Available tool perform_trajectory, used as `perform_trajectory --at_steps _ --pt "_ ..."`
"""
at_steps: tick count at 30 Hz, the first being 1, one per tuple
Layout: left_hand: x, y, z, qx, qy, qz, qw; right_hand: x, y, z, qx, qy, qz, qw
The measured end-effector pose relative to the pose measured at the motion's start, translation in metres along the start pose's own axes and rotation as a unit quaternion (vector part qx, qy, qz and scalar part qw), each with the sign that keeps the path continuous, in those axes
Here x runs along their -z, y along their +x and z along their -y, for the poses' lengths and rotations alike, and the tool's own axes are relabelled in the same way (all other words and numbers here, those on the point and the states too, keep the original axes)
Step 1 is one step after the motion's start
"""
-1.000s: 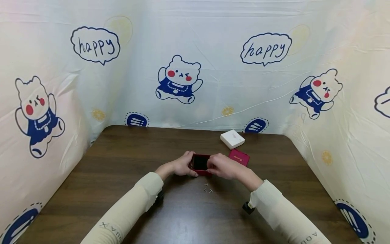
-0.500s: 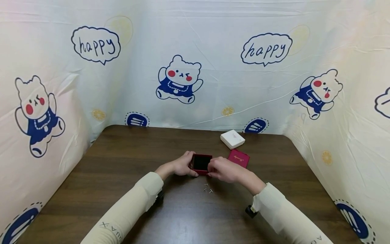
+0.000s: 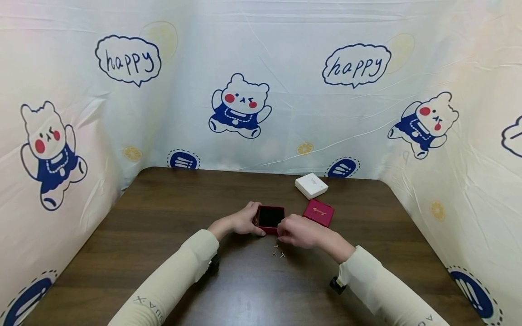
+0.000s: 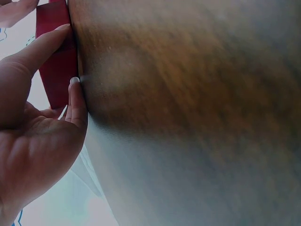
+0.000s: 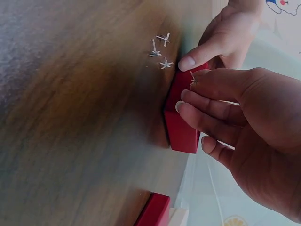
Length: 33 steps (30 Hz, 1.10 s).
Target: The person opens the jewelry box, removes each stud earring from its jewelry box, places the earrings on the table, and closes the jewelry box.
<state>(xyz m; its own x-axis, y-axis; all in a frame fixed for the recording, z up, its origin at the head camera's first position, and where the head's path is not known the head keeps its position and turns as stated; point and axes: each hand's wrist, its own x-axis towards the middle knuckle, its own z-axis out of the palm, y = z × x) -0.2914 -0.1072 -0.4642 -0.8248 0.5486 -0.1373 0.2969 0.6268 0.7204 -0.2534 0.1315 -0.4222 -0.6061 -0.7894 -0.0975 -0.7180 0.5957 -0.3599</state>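
Observation:
My left hand (image 3: 244, 219) grips the left side of a small red jewelry box (image 3: 271, 231), which stands uncovered and shows a black lining. In the left wrist view the thumb lies along the red wall, with other fingers at its end. Close to the box's front right corner is my right hand (image 3: 299, 231). Its fingertips pinch a tiny silver stud earring (image 5: 193, 79), seen in front of the red wall in the right wrist view. On the table before the box lie three similar star-shaped stud earrings (image 5: 165, 63), their thin posts visible.
A red lid (image 3: 320, 213) with gold lettering lies to the right of the box. Behind it sits a white box (image 3: 311, 185). Patterned cloth surrounds the brown wooden table (image 3: 183, 194) at the back and sides.
My right hand has drawn back slightly from over the box toward its front right corner, uncovering more of the black lining. The left hand and box have stayed put.

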Motion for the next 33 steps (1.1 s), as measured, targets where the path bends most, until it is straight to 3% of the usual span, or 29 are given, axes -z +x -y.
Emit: perform_trajectory --at_steps 16,33 --pt "0.001 -0.001 -0.001 -0.003 0.0 0.002 1.0 -0.011 -0.003 -0.003 -0.021 0.012 0.022 0.9995" --pt "0.001 0.002 0.002 -0.008 0.003 0.002 1.0 -0.014 -0.004 -0.005 -0.016 -0.022 0.02 0.9994"
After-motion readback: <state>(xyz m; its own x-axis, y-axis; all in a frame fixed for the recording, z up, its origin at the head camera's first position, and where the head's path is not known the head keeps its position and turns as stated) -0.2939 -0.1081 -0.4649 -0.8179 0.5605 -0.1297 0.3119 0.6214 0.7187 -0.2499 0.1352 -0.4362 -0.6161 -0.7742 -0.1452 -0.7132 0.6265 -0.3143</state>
